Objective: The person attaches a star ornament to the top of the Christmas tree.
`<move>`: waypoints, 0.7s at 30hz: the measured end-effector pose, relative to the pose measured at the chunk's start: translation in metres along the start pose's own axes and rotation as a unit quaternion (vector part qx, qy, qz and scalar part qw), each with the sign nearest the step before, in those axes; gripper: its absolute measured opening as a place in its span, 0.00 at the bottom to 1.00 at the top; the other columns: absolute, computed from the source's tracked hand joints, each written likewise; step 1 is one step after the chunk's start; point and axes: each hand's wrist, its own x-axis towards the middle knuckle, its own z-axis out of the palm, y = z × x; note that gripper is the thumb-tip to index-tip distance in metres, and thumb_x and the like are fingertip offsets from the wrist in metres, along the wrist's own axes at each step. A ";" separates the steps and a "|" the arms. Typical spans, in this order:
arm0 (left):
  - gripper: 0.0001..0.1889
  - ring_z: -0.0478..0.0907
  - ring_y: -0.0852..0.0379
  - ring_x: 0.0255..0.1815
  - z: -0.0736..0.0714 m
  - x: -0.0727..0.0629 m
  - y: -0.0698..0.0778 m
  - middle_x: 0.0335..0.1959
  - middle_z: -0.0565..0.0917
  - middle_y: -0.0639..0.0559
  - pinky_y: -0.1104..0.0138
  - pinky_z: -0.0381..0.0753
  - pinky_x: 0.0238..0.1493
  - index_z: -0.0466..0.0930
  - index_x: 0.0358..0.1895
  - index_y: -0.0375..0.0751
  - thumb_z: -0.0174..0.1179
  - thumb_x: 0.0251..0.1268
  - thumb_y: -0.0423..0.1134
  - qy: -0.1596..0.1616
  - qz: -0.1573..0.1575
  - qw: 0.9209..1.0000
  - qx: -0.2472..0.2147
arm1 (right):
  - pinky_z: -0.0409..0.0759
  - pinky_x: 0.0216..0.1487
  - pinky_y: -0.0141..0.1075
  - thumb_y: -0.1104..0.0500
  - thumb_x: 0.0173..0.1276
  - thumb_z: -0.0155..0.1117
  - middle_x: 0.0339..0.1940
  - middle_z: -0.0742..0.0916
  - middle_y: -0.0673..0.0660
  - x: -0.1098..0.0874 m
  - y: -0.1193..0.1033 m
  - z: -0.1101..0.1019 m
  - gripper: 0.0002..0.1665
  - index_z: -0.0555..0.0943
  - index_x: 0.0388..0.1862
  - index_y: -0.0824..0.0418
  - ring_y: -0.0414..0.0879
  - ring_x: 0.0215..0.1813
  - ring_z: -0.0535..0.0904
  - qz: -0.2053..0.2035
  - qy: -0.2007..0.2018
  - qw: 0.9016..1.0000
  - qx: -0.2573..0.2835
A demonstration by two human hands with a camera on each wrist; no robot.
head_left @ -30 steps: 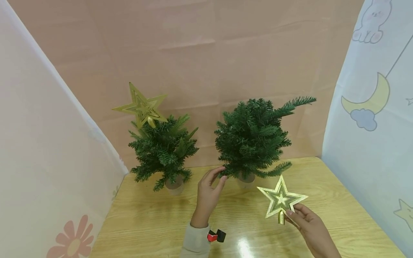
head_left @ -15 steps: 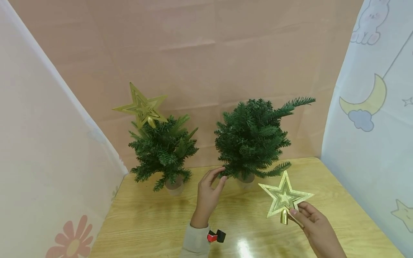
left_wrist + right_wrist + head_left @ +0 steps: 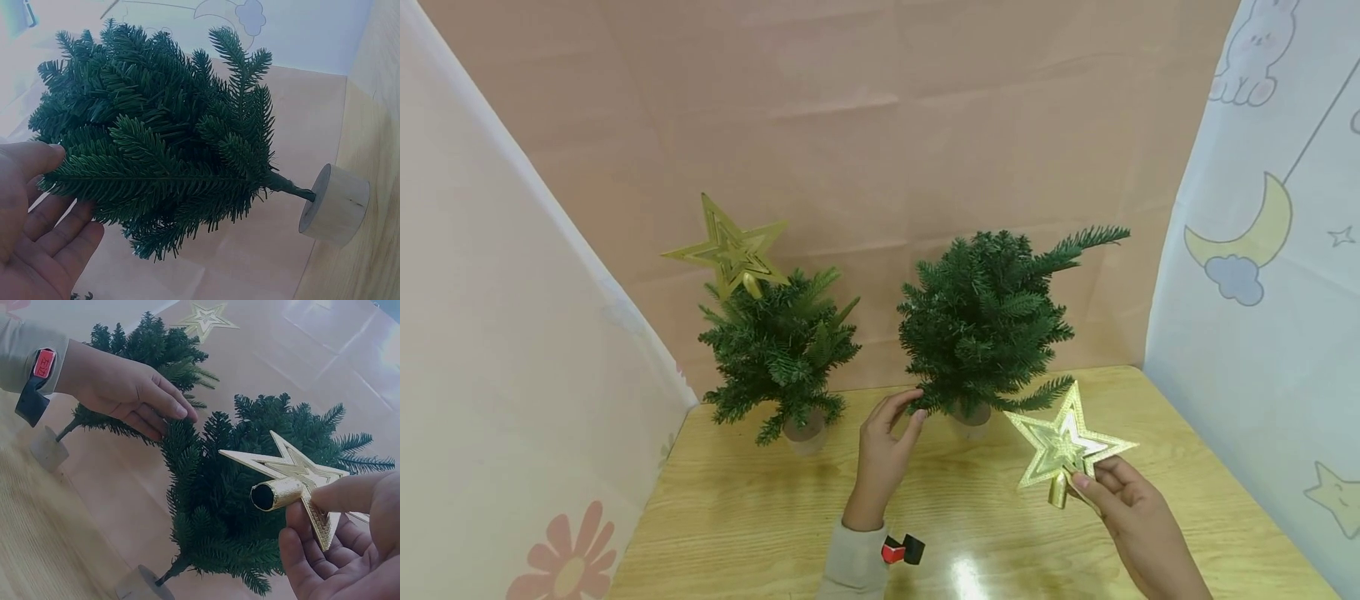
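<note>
In the head view my right hand (image 3: 1142, 517) holds a gold star tree topper (image 3: 1067, 446) by its lower right part, thumb in front. The topper's hollow socket (image 3: 275, 494) faces left in the right wrist view. My left hand (image 3: 883, 458) reaches to the low left branch of the right-hand small Christmas tree (image 3: 988, 325). In the left wrist view its thumb (image 3: 40, 157) and relaxed fingers lie either side of the branch tip (image 3: 59, 181), touching the needles. A second small Christmas tree (image 3: 782, 350) stands at left, with another gold star (image 3: 730, 250) on its top.
Both trees stand in round wooden bases (image 3: 340, 206) on a wood-grain table (image 3: 760, 533). A plain pinkish cloth (image 3: 850, 108) hangs behind, with pale printed cloths (image 3: 1217, 350) along both sides. One long branch (image 3: 1093, 237) sticks out from the right tree's upper right.
My right hand has moved slightly up and to the right with the star topper, which has turned a little. The left hand and both trees have stayed in place.
</note>
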 end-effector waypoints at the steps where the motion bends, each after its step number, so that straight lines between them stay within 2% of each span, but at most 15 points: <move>1: 0.17 0.75 0.46 0.61 0.000 0.000 0.001 0.56 0.79 0.50 0.58 0.75 0.62 0.77 0.60 0.42 0.59 0.70 0.37 0.000 -0.004 1.000 0.000 | 0.77 0.50 0.24 0.62 0.76 0.54 0.36 0.80 0.50 0.001 -0.002 0.001 0.11 0.67 0.47 0.69 0.38 0.46 0.78 0.002 0.000 1.000 -0.008; 4: 0.17 0.74 0.47 0.61 0.001 0.000 0.002 0.56 0.79 0.47 0.57 0.74 0.63 0.77 0.60 0.38 0.59 0.69 0.34 0.003 -0.012 1.000 0.001 | 0.76 0.52 0.23 0.61 0.76 0.55 0.41 0.83 0.50 0.003 -0.007 0.005 0.14 0.68 0.51 0.71 0.36 0.49 0.77 -0.005 -0.001 1.000 -0.025; 8: 0.17 0.74 0.49 0.61 0.001 0.000 0.004 0.56 0.79 0.48 0.57 0.74 0.63 0.78 0.59 0.39 0.60 0.68 0.32 0.008 -0.014 1.000 0.002 | 0.76 0.54 0.23 0.62 0.76 0.55 0.51 0.85 0.49 0.007 -0.012 0.009 0.18 0.69 0.60 0.70 0.34 0.55 0.77 -0.029 -0.007 0.999 -0.020; 12: 0.17 0.75 0.47 0.61 -0.001 -0.001 0.002 0.57 0.79 0.52 0.59 0.75 0.62 0.78 0.60 0.44 0.60 0.69 0.36 0.005 -0.002 1.000 0.002 | 0.77 0.54 0.24 0.63 0.76 0.55 0.52 0.85 0.48 0.011 -0.014 0.013 0.19 0.69 0.62 0.69 0.35 0.55 0.78 -0.040 -0.011 0.999 -0.012; 15: 0.17 0.75 0.47 0.61 -0.001 -0.001 0.000 0.57 0.78 0.55 0.61 0.75 0.62 0.77 0.61 0.46 0.59 0.70 0.40 -0.001 0.003 1.000 -0.004 | 0.77 0.53 0.24 0.63 0.76 0.55 0.50 0.85 0.49 0.013 -0.016 0.016 0.18 0.70 0.60 0.69 0.36 0.54 0.79 -0.038 -0.008 0.999 -0.017; 21: 0.18 0.73 0.58 0.62 -0.001 0.000 -0.003 0.58 0.78 0.60 0.64 0.73 0.64 0.77 0.61 0.46 0.58 0.71 0.44 -0.003 0.004 1.000 -0.011 | 0.76 0.53 0.23 0.64 0.75 0.56 0.48 0.85 0.50 0.018 -0.021 0.020 0.17 0.71 0.59 0.70 0.37 0.53 0.79 -0.049 -0.001 0.999 -0.023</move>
